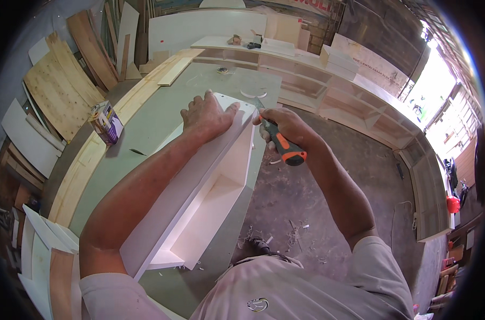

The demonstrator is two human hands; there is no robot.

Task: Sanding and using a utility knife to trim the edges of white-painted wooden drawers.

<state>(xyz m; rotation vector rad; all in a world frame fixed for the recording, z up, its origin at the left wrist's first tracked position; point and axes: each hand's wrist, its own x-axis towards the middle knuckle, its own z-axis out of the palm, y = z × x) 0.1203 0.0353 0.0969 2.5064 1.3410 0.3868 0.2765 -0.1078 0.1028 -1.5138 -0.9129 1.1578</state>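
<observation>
A white box unit with open compartments (pixel 202 221) lies along the green worktable (pixel 93 202). My left hand (pixel 206 116) grips the far end of its top panel (pixel 167 205), fingers curled over it beside small holes. My right hand (pixel 285 128) is closed round an orange and black handled bladed tool (pixel 289 153), its metal blade at the panel's far right corner; the exact blade type is hard to tell. Just beyond the corner a thin white curved strip (pixel 253 94) lies on the table.
A purple and yellow box (pixel 104 124) sits on a long pale board (pixel 71 186) along the table's left. White shelving units (pixel 360 106) line the back and right. Sheet panels (pixel 58 90) lean at left. White scraps (pixel 293 232) litter the floor (pixel 312 202).
</observation>
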